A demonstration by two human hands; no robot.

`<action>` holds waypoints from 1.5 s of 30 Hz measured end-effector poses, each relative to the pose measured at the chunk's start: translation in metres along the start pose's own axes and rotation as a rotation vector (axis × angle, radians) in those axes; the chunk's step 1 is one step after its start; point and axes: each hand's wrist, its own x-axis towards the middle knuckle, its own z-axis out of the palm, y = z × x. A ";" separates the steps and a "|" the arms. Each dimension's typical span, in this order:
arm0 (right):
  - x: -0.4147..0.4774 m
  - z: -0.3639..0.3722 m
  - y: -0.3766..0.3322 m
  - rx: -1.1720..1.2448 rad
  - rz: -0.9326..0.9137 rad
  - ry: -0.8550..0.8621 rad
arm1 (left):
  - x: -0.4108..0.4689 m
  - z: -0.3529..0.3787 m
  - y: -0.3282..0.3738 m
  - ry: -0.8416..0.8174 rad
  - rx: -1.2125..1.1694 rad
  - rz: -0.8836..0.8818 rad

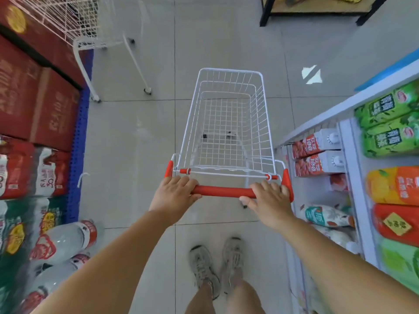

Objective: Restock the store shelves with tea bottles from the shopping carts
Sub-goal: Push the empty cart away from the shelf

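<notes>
A white wire shopping cart (229, 123) stands on the tiled floor in front of me, its basket holding nothing. My left hand (175, 191) grips the left end of its red handle bar (223, 191). My right hand (271, 198) grips the right end. On the right, a white store shelf (347, 141) holds green tea bottles (387, 118) lying on their sides, with orange and red bottles (394, 200) below them and red-and-white cartons (317, 152) on a lower level.
Red boxes (34, 98) and packs of water bottles (61, 241) are stacked on a blue pallet along the left. A second white wire cart (90, 28) stands at the far left. A dark shelf frame (317, 10) sits at the top right. My feet are below the handle.
</notes>
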 end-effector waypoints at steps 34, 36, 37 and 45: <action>0.662 -0.409 -0.047 -0.085 -0.121 -0.021 | 0.576 -0.307 -0.334 -0.041 -0.004 -0.174; 0.702 -0.432 -0.052 -0.085 -0.139 -0.021 | 0.608 -0.324 -0.355 -0.029 -0.016 -0.197; 0.721 -0.444 -0.055 -0.088 -0.148 -0.017 | 0.623 -0.333 -0.366 -0.024 -0.024 -0.208; 0.876 -0.540 -0.082 -0.146 -0.227 -0.016 | 0.739 -0.406 -0.449 0.000 -0.072 -0.291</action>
